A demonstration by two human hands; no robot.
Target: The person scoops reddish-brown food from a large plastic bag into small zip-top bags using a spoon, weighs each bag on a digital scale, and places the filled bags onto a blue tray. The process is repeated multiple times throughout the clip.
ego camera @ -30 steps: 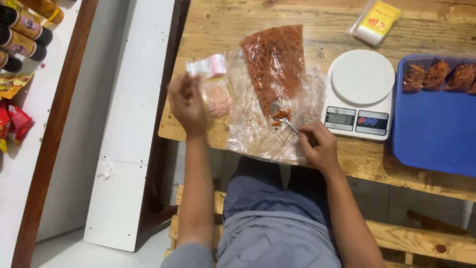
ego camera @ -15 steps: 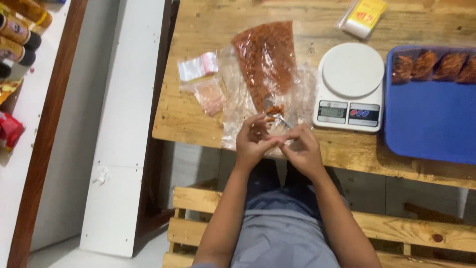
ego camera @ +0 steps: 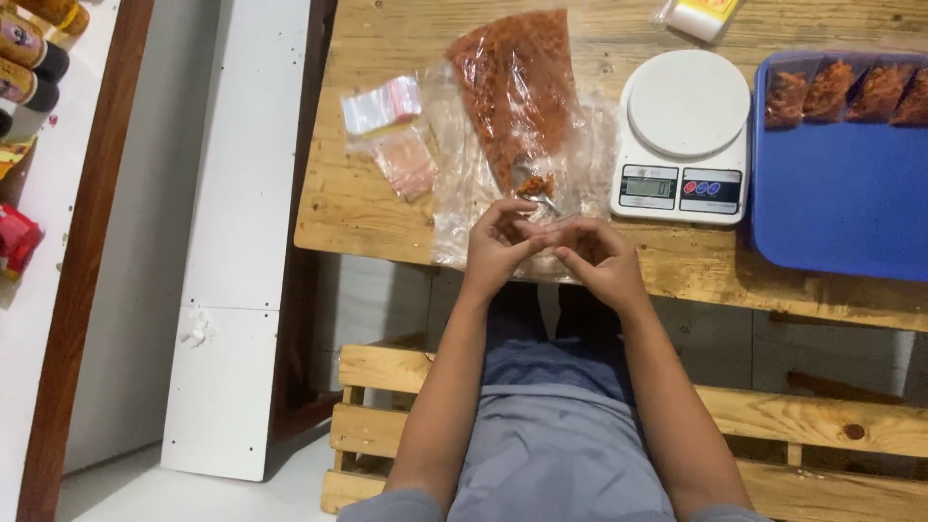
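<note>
Hands meet at centre frame in the head view, right at the near edge of the wooden table (ego camera: 387, 217). Left hand (ego camera: 498, 246) and right hand (ego camera: 594, 256) have fingertips pinched together, touching each other; something small and clear may sit between them, but it cannot be made out, so what they grip I cannot tell. Just above the fingers lies a spoon (ego camera: 537, 193), its bowl loaded with orange-red crumbs, resting on a large clear plastic bag (ego camera: 517, 92) filled with the same reddish crumbs and spread from top centre down to the hands. Left of that bag, upper-middle, sits a stack of small clear pouches (ego camera: 385, 104), with another pinkish pouch (ego camera: 406, 164) just below it. Right of the bag stands a white kitchen scale (ego camera: 684, 135), round platform, display lit. Far right, a blue tray (ego camera: 841, 203) carries a row of filled packets (ego camera: 841, 92) along its top edge. Down the upper left edge, dark-capped bottles (ego camera: 29, 58) line a white surface.
</note>
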